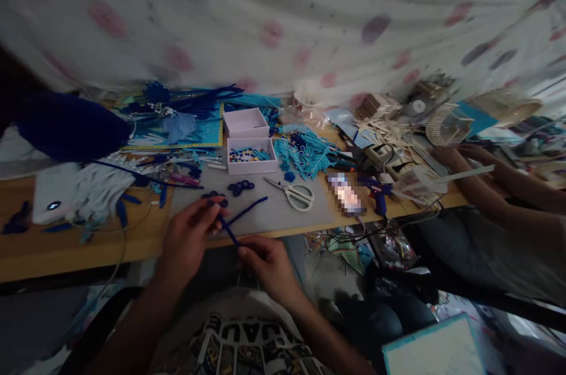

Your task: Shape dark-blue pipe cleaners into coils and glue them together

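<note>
My left hand (188, 236) pinches a dark blue pipe cleaner (230, 230) near its upper end, above the front edge of the table. My right hand (267, 266) grips the lower end between thumb and fingers, so the stem runs straight between both hands. Another blue stem (252, 207) slants away on the grey mat (283, 219); I cannot tell whether it joins the held one. Small coiled blue pieces (241, 187) lie just beyond my left hand, with more partly hidden behind its fingers. White-handled scissors (298, 196) rest on the mat to the right.
A white box (252, 165) of beads stands behind the mat beside turquoise pieces (307, 154). To the right are a phone (347, 193), a blue glue gun (378, 195) and cables. Dark blue bundles (73, 126) fill the left. Another person's arms (490, 186) rest at far right.
</note>
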The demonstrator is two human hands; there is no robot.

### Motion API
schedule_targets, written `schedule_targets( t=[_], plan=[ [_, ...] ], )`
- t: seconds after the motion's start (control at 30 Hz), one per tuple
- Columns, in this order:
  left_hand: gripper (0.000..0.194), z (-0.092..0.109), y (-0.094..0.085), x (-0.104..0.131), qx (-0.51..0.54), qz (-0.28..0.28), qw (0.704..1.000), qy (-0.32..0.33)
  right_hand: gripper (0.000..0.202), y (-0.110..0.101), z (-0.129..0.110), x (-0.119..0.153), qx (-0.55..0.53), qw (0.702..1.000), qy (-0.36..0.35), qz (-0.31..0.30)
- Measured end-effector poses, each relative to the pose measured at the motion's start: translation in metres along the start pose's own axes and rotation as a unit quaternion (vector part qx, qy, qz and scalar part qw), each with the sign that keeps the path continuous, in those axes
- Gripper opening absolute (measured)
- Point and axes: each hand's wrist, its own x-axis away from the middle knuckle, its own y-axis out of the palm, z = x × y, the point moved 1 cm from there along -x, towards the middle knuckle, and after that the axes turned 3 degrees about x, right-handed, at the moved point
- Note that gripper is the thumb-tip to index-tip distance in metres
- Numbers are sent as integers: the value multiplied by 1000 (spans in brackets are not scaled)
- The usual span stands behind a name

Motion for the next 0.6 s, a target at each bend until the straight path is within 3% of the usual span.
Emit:
schedule_targets(
  t=[0.13,0.3,0.47,0.6],
  plan=[
    [40,-8,-4,-1,19,2,1000,2,23,-5,7,5,71,997,-25,22],
    [41,-17,-6,-3,59,21,998,13,22,-1,17,5,44,999,8,-9],
    [43,-13,-4,-4,112,32,993,1,21,7,21,5,32,998,27,-55],
    [35,-8,-5,-6,159,15,987,7,17,7,17,6,113,992,-11,-55]
  ],
)
